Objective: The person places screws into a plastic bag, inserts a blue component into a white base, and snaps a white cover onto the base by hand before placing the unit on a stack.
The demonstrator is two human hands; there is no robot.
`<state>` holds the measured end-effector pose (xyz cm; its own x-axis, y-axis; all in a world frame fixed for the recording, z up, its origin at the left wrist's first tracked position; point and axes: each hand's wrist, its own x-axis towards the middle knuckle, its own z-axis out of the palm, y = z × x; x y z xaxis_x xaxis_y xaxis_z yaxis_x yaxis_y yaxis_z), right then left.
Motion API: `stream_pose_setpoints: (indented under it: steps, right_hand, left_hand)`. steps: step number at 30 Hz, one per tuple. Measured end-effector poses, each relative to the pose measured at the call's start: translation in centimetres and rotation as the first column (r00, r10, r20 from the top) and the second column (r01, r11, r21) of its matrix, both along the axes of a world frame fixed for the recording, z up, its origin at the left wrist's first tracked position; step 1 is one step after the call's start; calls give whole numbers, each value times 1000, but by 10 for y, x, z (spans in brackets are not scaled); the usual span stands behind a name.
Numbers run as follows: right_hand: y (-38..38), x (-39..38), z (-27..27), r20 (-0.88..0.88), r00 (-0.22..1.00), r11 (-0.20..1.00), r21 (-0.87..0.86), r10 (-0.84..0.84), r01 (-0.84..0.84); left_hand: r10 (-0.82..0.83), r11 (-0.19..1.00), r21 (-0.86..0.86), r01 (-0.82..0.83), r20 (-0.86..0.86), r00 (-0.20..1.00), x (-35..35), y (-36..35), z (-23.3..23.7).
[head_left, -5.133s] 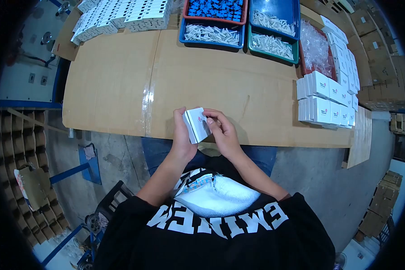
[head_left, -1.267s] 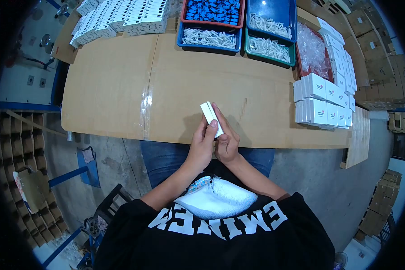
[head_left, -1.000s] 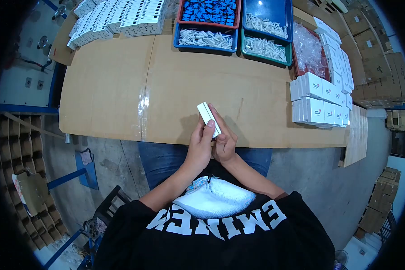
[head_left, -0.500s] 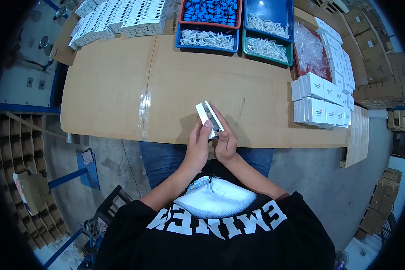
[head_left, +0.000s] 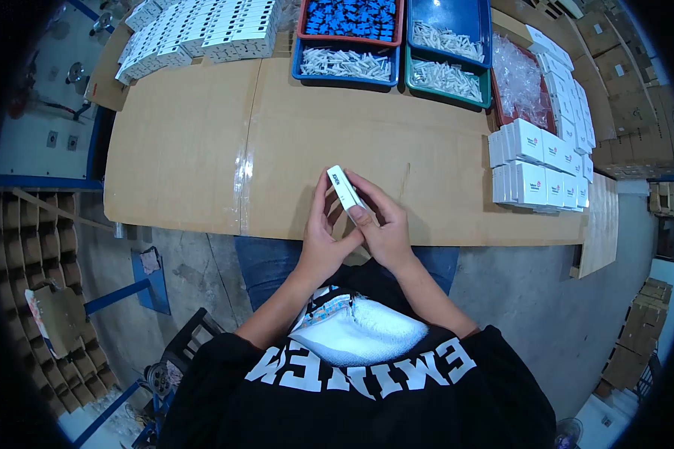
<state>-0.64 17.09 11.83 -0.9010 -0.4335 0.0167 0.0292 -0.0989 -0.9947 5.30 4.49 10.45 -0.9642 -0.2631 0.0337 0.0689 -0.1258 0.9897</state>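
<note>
A small white box (head_left: 344,187) stands tilted between my two hands, above the near edge of the cardboard-covered table. One narrow side faces up, with small black print near its far end. My left hand (head_left: 323,241) is closed around the box's left side, its thumb stretched toward the near end. On the other side, my right hand (head_left: 386,230) grips the box, thumb pressed on its near end and fingers along its right side. The palms hide the lower part of the box.
Brown cardboard (head_left: 180,157) covers the table. White boxes are stacked at the back left (head_left: 202,34) and right (head_left: 535,165). Along the back sit a red tray (head_left: 301,31) of blue pieces, blue (head_left: 344,84) and green trays (head_left: 449,99) of whitish pieces, and clear plastic bags (head_left: 518,82).
The white box looked open, with a grey-black part showing inside; now its printed narrow side faces up and no gap shows. My right thumb has moved onto its near end.
</note>
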Motion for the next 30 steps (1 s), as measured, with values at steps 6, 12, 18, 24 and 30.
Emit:
stream_pose_setpoints:
  steps: [6, 12, 18, 24, 30]
  right_hand:
    - [12, 1, -2, -127, 992, 992, 124, 13, 3]
    - [11, 2, -3, -73, 997, 991, 133, 32, -22]
    - [4, 3, -2, -9, 1000, 1000, 10, 25, -25]
    - [0, -1, 2, 211, 977, 999, 44, 21, -31]
    - [-2, 3, -2, 94, 995, 984, 176, -31, 14]
  left_hand:
    - [-103, 973, 211, 92, 40, 994, 2, -3, -6]
    - [-103, 966, 245, 85, 60, 993, 4, -5, -9]
    - [-63, 987, 148, 60, 13, 998, 0, -7, -11]
    - [-94, 924, -375, 79, -22, 995, -3, -11, -8]
    - [-97, 991, -91, 97, 5, 995, -5, -15, -9]
